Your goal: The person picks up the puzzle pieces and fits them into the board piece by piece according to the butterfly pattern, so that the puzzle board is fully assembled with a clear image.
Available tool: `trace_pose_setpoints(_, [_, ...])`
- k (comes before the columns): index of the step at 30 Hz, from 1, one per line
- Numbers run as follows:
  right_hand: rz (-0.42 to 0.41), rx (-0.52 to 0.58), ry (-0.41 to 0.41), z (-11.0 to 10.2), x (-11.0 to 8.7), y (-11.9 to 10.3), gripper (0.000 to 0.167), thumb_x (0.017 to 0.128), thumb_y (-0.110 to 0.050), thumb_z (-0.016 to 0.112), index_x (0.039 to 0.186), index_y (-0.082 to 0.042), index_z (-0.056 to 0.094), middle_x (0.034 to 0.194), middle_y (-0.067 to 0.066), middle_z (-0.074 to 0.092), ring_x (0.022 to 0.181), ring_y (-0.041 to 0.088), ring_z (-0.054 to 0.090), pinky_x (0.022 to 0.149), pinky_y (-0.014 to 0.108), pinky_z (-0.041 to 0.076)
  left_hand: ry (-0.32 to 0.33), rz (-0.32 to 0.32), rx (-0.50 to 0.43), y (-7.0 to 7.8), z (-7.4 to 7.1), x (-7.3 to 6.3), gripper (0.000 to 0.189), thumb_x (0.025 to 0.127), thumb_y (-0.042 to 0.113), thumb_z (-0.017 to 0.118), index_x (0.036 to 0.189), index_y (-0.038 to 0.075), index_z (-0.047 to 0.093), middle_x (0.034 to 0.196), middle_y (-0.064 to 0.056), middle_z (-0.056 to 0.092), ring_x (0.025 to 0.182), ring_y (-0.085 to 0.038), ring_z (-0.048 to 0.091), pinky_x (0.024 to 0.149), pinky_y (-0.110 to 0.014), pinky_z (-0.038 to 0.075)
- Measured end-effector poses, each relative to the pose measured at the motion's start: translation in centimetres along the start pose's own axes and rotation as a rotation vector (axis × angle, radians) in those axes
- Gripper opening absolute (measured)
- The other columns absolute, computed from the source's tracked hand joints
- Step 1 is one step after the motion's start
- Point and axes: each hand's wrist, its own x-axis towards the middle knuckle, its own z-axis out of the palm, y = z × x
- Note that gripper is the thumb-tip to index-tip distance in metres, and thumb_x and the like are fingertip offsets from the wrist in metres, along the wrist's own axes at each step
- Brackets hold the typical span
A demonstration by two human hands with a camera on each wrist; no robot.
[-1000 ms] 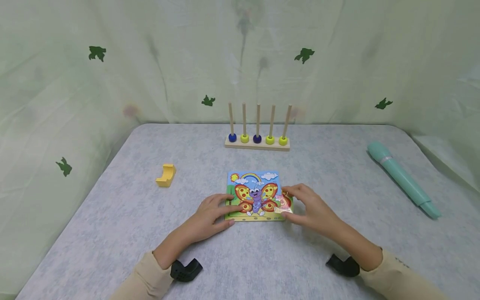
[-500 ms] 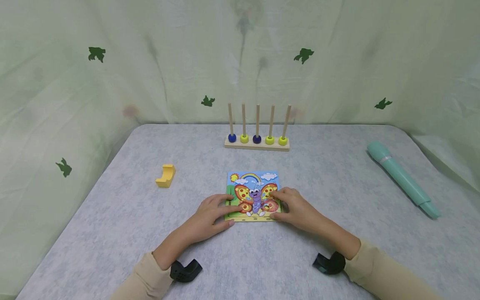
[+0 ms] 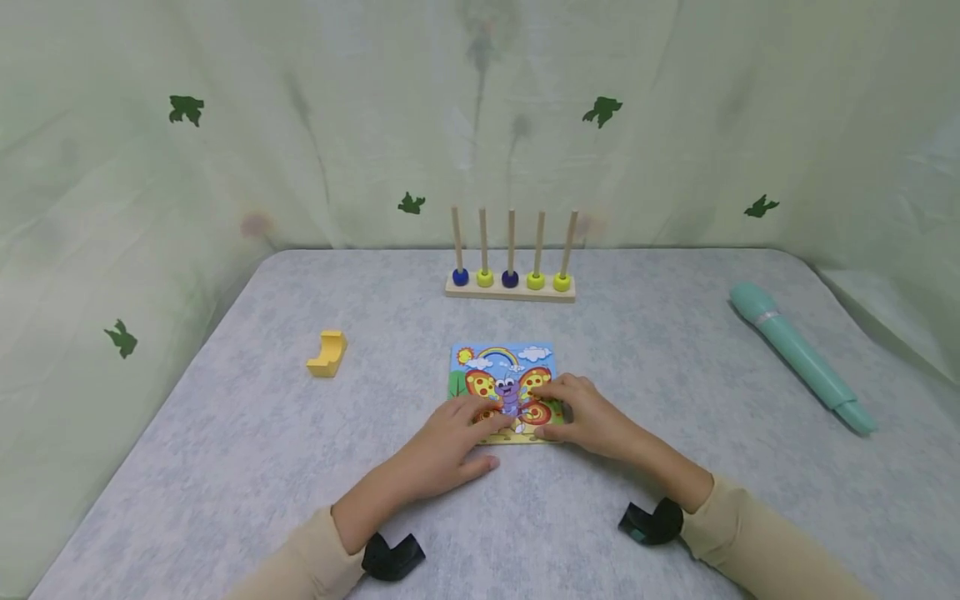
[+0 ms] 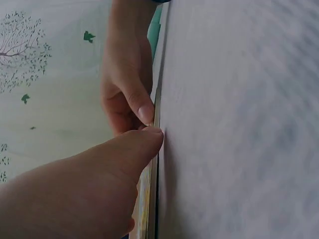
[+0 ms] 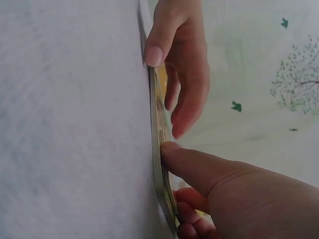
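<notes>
A butterfly jigsaw puzzle (image 3: 501, 360) in a thin flat board lies at the middle of the table in the head view. My right hand (image 3: 600, 423) is at its lower right, thumb and index finger spanning a puzzle piece (image 3: 537, 413) with a red swirl. In the right wrist view the thumb sits on that piece's edge, slightly above the board (image 5: 155, 164). My left hand (image 3: 441, 446) reaches over the lower left, fingers extended across the butterfly and partly hiding it. Its thumb points along the board's near edge, close to my right thumb (image 4: 144, 112) in the left wrist view.
Behind the puzzle stands a wooden peg rack (image 3: 510, 293) with blue and yellow beads. A yellow curved block (image 3: 327, 354) lies at left, a teal toy microphone (image 3: 802, 354) at right. A pale curtain (image 3: 300, 125) hangs around the table (image 3: 637, 333).
My right hand has brought the puzzle piece leftward from beside the board onto its lower right. My left hand has shifted right, from the board's left edge to the lower middle.
</notes>
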Motion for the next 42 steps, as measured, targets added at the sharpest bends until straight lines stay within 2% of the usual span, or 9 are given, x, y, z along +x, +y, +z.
trace_pose_setpoints(6, [0.021,-0.033,-0.013,0.1,0.0,-0.2,0.052,0.076,-0.034,0.071,0.121,-0.010,0.059,0.102,-0.001,0.049,0.092,0.016,0.041,0.071,0.030,0.036,-0.036,0.050,0.049,0.8,0.3,0.6,0.048,0.088,0.043,0.052,0.133,0.028,0.045,0.134,-0.008,0.038,0.122,-0.028,0.031,0.099,-0.050,0.023])
trace_pose_setpoints(13, [-0.024,-0.164,-0.015,0.0,0.3,-0.5,0.055,0.076,-0.040,0.069,0.123,-0.014,0.057,0.095,-0.003,0.047,0.083,0.013,0.039,0.067,0.029,0.033,-0.059,0.008,0.034,0.9,-0.1,0.5,0.045,0.088,0.044,0.051,0.131,0.029,0.049,0.135,-0.007,0.037,0.123,-0.028,0.030,0.100,-0.052,0.018])
trace_pose_setpoints(17, [-0.048,-0.104,-0.051,-0.1,0.4,0.3,0.052,0.079,-0.037,0.067,0.125,-0.014,0.056,0.099,-0.002,0.045,0.086,0.013,0.039,0.070,0.030,0.034,-0.065,0.018,-0.031,0.1,-0.1,0.4,0.046,0.089,0.042,0.051,0.132,0.028,0.047,0.137,-0.007,0.036,0.123,-0.027,0.030,0.099,-0.051,0.020])
trace_pose_setpoints(20, [-0.055,-0.033,-0.071,-0.3,0.4,1.1,0.048,0.080,-0.031,0.068,0.124,-0.015,0.056,0.108,0.002,0.043,0.097,0.017,0.039,0.078,0.034,0.036,-0.045,-0.038,-0.118,-1.1,-0.3,0.3,0.051,0.088,0.039,0.055,0.135,0.023,0.043,0.138,-0.008,0.035,0.123,-0.027,0.031,0.098,-0.049,0.023])
trace_pose_setpoints(23, [-0.018,-0.039,-0.068,-0.5,0.4,1.4,0.054,0.079,-0.034,0.068,0.128,-0.018,0.052,0.122,0.008,0.039,0.111,0.025,0.035,0.089,0.044,0.033,-0.017,-0.198,-0.191,-2.4,-0.9,0.0,0.063,0.085,0.037,0.060,0.138,0.014,0.036,0.139,-0.011,0.032,0.125,-0.029,0.029,0.099,-0.048,0.024])
trace_pose_setpoints(27, [0.073,-0.128,-0.058,-0.6,0.4,1.3,0.072,0.076,-0.048,0.066,0.137,-0.020,0.041,0.139,0.014,0.027,0.125,0.034,0.024,0.097,0.055,0.021,-0.069,-0.359,-0.202,-3.8,-1.7,-0.5,0.075,0.083,0.040,0.061,0.141,0.006,0.028,0.143,-0.017,0.024,0.131,-0.033,0.019,0.103,-0.049,0.016])
trace_pose_setpoints(30, [0.111,-0.155,-0.082,-0.9,0.4,1.3,0.081,0.074,-0.053,0.065,0.140,-0.019,0.033,0.145,0.016,0.019,0.130,0.036,0.016,0.099,0.057,0.015,-0.120,-0.360,-0.177,-4.3,-1.7,-0.6,0.074,0.085,0.043,0.057,0.142,0.007,0.027,0.146,-0.014,0.020,0.132,-0.033,0.015,0.103,-0.050,0.011])
trace_pose_setpoints(35, [0.149,-0.164,-0.170,-2.0,0.3,1.7,0.092,0.072,-0.057,0.065,0.143,-0.017,0.025,0.148,0.015,0.010,0.132,0.036,0.008,0.099,0.058,0.015,-0.135,-0.338,-0.125,-3.8,-1.3,0.2,0.071,0.085,0.047,0.055,0.142,0.012,0.029,0.146,-0.010,0.022,0.132,-0.029,0.017,0.102,-0.054,0.007])
trace_pose_setpoints(42, [0.200,-0.234,-0.241,-3.6,0.3,2.4,0.097,0.068,-0.058,0.068,0.143,-0.013,0.025,0.146,0.019,0.012,0.131,0.039,0.011,0.099,0.058,0.018,-0.152,-0.338,-0.093,-2.7,-0.7,1.7,0.072,0.085,0.051,0.053,0.142,0.015,0.028,0.146,-0.007,0.022,0.132,-0.027,0.017,0.102,-0.053,0.008])
